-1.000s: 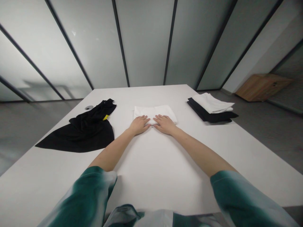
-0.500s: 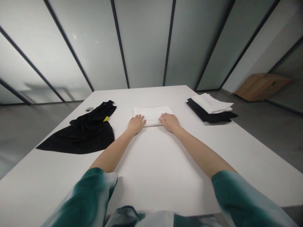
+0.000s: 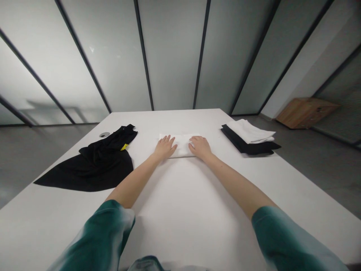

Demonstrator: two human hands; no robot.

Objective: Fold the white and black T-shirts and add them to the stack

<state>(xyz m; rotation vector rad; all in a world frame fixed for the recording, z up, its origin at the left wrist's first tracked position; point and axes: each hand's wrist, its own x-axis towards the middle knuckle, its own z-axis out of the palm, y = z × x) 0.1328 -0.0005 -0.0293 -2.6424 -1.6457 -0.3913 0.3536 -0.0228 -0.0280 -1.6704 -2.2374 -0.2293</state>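
A folded white cloth (image 3: 182, 147) lies flat as a small rectangle in the middle of the table. My left hand (image 3: 165, 148) rests on its left part, fingers spread and pointing away from me. On the right part lies my right hand (image 3: 200, 146), palm down with the fingers a little bent and apart. Neither hand grips the cloth. Part of its left and right sides is hidden under my hands.
A rumpled black garment (image 3: 93, 169) with a yellow tag (image 3: 124, 146) spreads over the table's left side. To the right, a folded white cloth (image 3: 251, 131) sits on a folded black cloth (image 3: 245, 147). A round grommet (image 3: 104, 134) is near the left edge.
The view has tilted slightly upward. My left fingers have spread further, and my right fingers have bent a little more. The cloth stays under both hands.
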